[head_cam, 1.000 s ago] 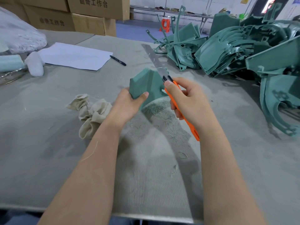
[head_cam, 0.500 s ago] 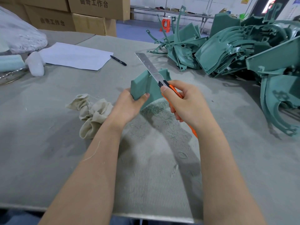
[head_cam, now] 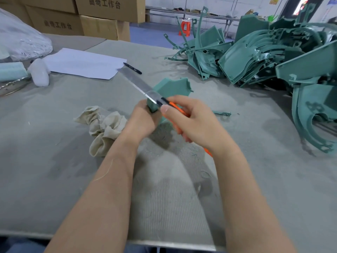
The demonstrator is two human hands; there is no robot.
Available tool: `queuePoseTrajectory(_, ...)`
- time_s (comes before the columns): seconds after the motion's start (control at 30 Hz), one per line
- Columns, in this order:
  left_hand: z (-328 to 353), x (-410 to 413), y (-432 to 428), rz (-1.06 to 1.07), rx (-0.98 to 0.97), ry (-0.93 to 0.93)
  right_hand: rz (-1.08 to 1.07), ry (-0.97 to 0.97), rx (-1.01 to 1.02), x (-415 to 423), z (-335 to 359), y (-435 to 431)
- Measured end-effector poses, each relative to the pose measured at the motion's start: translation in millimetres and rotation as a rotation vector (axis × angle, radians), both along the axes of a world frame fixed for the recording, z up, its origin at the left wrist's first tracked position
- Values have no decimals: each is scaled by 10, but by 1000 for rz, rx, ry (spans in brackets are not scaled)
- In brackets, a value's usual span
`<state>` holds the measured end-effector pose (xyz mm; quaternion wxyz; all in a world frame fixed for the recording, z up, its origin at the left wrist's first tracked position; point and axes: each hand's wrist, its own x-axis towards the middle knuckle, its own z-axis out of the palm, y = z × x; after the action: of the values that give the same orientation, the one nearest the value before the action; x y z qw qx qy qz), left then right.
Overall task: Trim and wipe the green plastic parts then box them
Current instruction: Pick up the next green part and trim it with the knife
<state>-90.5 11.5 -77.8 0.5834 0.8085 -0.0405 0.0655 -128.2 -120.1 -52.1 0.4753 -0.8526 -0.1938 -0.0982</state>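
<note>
My left hand (head_cam: 141,121) grips a small green plastic part (head_cam: 173,87) at its near left corner, holding it just above the table. My right hand (head_cam: 193,123) grips an orange utility knife (head_cam: 176,106). Its long steel blade (head_cam: 138,84) points up and to the left and lies along the part's left edge. A beige cloth (head_cam: 104,127) lies crumpled just left of my left wrist. A big heap of green plastic parts (head_cam: 264,57) fills the table's far right. Green shavings (head_cam: 164,136) lie on the felt under my hands.
The grey felt table (head_cam: 45,161) ends at a metal front edge. White paper (head_cam: 82,63) and a black pen (head_cam: 132,68) lie at the back left, beside a clear plastic bag (head_cam: 21,41). Cardboard boxes (head_cam: 102,17) stand behind. A green sliver (head_cam: 221,113) lies right of my hands.
The blade has slid left along the part's edge and now reaches further out to the left. The part has turned in my left hand, showing more of its flat face.
</note>
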Motion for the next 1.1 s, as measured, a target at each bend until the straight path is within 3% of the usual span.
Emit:
queuePoseTrajectory(0.1, 4, 11, -7, -15, -28, -5, -153, -49, 96, 24, 12, -132)
queuePoseTrajectory(0.27, -29, 49, 0, -17, -10, -52, -268, -71, 35, 59, -28, -130)
queuePoseTrajectory(0.53, -50, 75, -1, -34, -5, -54, -191, -31, 0, 33, 2, -161)
queuePoseTrajectory(0.7, -99, 75, 7, -8, 73, -26, -25, -44, -168, -29, -34, 63)
queuePoseTrajectory(0.77, -112, 88, 27, 21, 111, 18, 22, -22, -77, -34, -23, 56)
queuePoseTrajectory(0.87, -66, 112, 6, -47, -11, -26, -76, -50, 75, -11, 15, -44)
queuePoseTrajectory(1.0, -105, 130, -5, -21, -28, -56, -287, -51, 111, 39, -7, -138)
queuePoseTrajectory(1.1, -110, 132, -6, -18, -31, -78, -299, -27, 93, 48, -24, -136)
